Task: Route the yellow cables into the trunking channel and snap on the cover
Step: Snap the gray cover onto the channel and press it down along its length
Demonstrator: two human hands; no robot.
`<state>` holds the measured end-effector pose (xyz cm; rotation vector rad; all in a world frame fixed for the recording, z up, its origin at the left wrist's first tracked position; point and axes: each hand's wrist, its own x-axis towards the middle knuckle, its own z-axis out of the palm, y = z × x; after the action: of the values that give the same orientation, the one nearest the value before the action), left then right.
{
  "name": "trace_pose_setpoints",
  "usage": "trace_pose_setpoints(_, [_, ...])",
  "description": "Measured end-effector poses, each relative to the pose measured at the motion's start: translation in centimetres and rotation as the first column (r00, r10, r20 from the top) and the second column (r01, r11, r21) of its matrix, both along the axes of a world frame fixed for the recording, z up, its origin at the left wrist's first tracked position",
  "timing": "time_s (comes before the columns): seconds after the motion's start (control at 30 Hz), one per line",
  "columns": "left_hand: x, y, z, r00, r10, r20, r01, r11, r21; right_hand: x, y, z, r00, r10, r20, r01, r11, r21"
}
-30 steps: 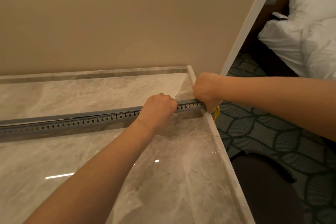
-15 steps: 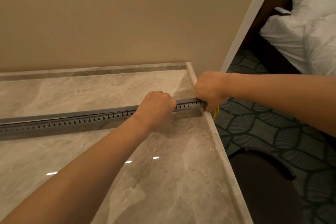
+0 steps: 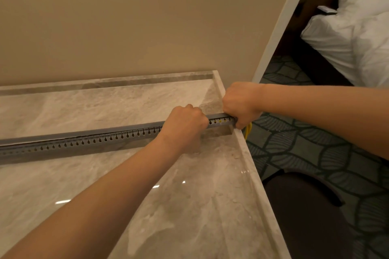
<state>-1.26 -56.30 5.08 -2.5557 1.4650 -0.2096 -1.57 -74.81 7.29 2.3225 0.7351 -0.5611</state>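
The head camera looks down at a shiny stone table (image 3: pixel 189 206) that stands against a plain tan wall (image 3: pixel 126 17). A long gray channel (image 3: pixel 94 140) lies flat on the table. It runs from the left edge of the picture to the right edge of the table. A row of small holes goes along the side that faces the person. A thin gray cover (image 3: pixel 63 135) lies along the top of the channel. On the left part, a thin dark line shows between the cover and the channel. The left hand (image 3: pixel 185 124) is curled into a fist over the top of the channel, near its right end, and grips it. The right hand (image 3: pixel 242 103) is curled around the very end of the channel, at the table's edge, and grips it too. The two hands are near each other, with a short bit of channel showing between them. A little yellow shows through the holes there. The yellow cables (image 3: pixel 248 130) come out under the right hand and hang down past the table's edge. To the right of the table there is a dark carpet (image 3: pixel 305 149) with a leaf pattern, a dark chair (image 3: pixel 305 216) and a bed (image 3: pixel 357 27) with white covers.
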Motion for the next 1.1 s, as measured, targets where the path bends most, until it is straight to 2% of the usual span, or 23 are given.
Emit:
trace_pose_setpoints(0.2, [-1.4, -3.7, -0.8, 0.998, -0.046, -0.045, 0.039, 0.988, -0.147, -0.2, 0.0, 0.0, 0.999, -0.031, 0.024, 0.03, 0.999, 0.039])
trace_pose_setpoints(0.63, [0.0, -4.0, -0.3, 0.976, -0.204, -0.074, 0.192, 0.97, -0.148, 0.0, -0.1, 0.1, 0.999, 0.014, -0.034, -0.01, 0.994, 0.112])
trace_pose_setpoints(0.83, [0.2, -4.1, -0.4, 0.977, -0.189, -0.095, 0.175, 0.975, -0.14, -0.1, 0.0, 0.1, 0.999, 0.025, -0.03, -0.022, 0.996, 0.088])
trace_pose_setpoints(1.0, [0.5, -4.2, -0.6, 0.985, -0.159, -0.062, 0.15, 0.979, -0.137, -1.7, -0.3, 0.6, 0.988, 0.033, 0.15, -0.046, 0.996, 0.08])
trace_pose_setpoints(1.1, [0.6, -4.1, -0.7, 0.987, -0.153, -0.047, 0.144, 0.977, -0.155, -3.7, -1.0, 0.6, 0.959, -0.029, 0.282, -0.021, 0.985, 0.173])
